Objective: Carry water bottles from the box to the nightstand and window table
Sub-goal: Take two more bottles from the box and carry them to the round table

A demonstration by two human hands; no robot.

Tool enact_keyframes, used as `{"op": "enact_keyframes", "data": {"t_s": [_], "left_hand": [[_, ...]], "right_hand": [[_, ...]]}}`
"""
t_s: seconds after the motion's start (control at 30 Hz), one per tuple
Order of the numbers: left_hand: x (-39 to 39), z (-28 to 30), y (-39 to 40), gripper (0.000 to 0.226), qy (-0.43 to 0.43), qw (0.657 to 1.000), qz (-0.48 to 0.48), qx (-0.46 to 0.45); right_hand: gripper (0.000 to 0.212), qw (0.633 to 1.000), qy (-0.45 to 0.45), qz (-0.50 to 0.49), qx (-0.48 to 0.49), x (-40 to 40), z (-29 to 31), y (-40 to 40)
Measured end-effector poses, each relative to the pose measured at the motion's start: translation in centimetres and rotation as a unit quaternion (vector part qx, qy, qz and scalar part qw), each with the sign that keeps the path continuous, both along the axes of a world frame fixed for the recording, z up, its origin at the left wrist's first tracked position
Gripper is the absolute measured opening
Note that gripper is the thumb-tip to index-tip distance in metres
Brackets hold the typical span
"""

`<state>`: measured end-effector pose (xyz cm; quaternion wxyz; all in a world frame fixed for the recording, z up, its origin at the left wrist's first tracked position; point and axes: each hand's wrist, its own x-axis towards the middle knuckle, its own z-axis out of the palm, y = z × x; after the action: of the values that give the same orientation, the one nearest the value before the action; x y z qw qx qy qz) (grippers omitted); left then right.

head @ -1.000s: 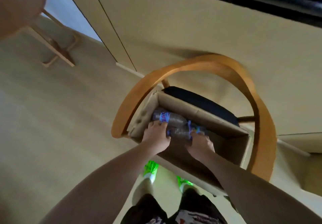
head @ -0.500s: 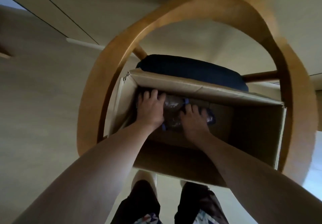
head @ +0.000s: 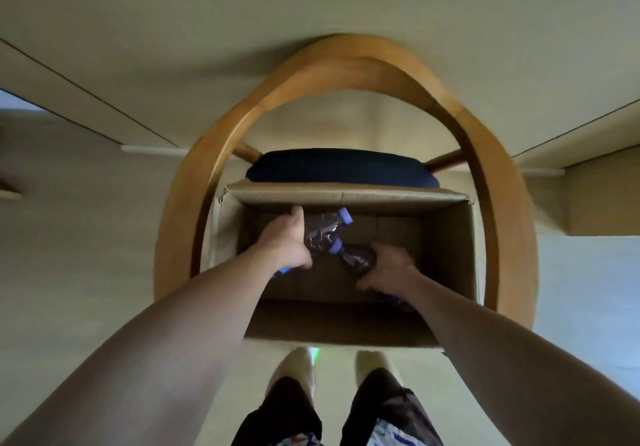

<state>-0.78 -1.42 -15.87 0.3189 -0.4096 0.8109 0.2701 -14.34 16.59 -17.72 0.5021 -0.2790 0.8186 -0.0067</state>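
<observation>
Inside the open box (head: 446,244), the left hand (head: 285,239) grips one bottle (head: 323,229) and the right hand (head: 389,269) curls round another (head: 356,256), the box resting on a chair (head: 502,203).

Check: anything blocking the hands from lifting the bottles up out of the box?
Nothing visible. The left hand grips one bottle and the right hand grips another bottle, both inside the open cardboard box. Its top is open above them; the chair's curved wooden frame rings the box without crossing the opening.
</observation>
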Motion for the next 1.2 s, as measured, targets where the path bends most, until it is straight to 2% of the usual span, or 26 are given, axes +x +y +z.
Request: {"op": "enact_keyframes", "data": {"t_s": [0.17,0.27,0.37,0.47,0.57,0.63,0.7,0.77,0.87,1.0,1.1,1.2], "left_hand": [[-1.4,7.8,-0.2,0.103,0.02,1.0,0.01,0.002],[-2.6,12.7,-0.8,0.091,0.034,0.999,-0.014,-0.01],[-4.7,16.9,-0.8,0.092,0.082,0.996,-0.03,-0.008],[-7.2,21.0,0.4,0.091,0.146,0.986,-0.075,-0.008],[-10.0,25.1,3.1,0.099,0.198,0.97,-0.14,0.003],[-11.9,27.5,5.9,0.098,0.232,0.957,-0.175,0.016],[-13.5,29.6,9.4,0.097,0.26,0.942,-0.213,0.019],[-15.0,31.4,13.4,0.09,0.29,0.923,-0.253,0.028],[-16.4,33.8,20.1,0.077,0.322,0.899,-0.294,0.046],[-17.4,36.1,30.2,0.077,0.336,0.871,-0.344,0.1],[-18.1,37.1,38.8,0.078,0.339,0.844,-0.39,0.145],[-18.0,38.3,47.9,0.085,0.337,0.824,-0.431,0.15]], "right_hand": [[0.088,0.994,0.022,-0.093,-0.05,-1.4,6.8,0.3],[0.088,0.983,0.037,-0.152,-0.097,-2.0,11.2,0.4],[0.097,0.958,0.04,-0.246,-0.142,-2.3,15.7,0.9],[0.091,0.921,0.066,-0.33,-0.196,-2.2,20.3,2.8],[0.081,0.863,0.096,-0.434,-0.241,-1.7,24.4,6.2],[0.085,0.816,0.107,-0.497,-0.275,-1.3,26.7,9.1],[0.093,0.763,0.102,-0.56,-0.307,-0.8,28.7,12.2],[0.085,0.705,0.102,-0.613,-0.343,-0.2,30.4,15.8],[0.066,0.63,0.114,-0.658,-0.397,0.8,32.5,21.5],[0.052,0.543,0.144,-0.701,-0.44,2.5,34.8,30.3],[0.06,0.474,0.144,-0.73,-0.471,4.1,35.6,37.9],[0.058,0.428,0.147,-0.754,-0.475,5.9,36.1,45.8]]}}
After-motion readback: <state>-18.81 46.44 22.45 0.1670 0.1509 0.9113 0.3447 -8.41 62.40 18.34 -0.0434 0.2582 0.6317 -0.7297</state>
